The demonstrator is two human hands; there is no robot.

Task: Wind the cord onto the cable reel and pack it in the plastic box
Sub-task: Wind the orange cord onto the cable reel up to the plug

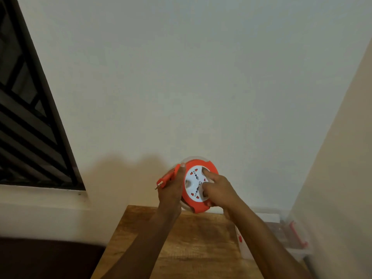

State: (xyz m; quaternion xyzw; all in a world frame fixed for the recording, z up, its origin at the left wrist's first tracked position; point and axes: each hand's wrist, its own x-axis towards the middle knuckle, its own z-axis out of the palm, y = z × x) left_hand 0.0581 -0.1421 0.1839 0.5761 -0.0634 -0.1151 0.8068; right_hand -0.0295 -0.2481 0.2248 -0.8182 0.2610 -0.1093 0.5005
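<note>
The cable reel (198,186), orange-rimmed with a white socket face, is held up in the air above the far edge of the wooden table (181,248). The left hand (171,190) grasps the reel's left rim together with the orange plug (162,183). The right hand (218,190) presses curled fingers into the white face. The clear plastic box (289,236) sits at the table's right, near the wall.

Orange-and-white cable reel (196,186), brown table (193,244)
</note>
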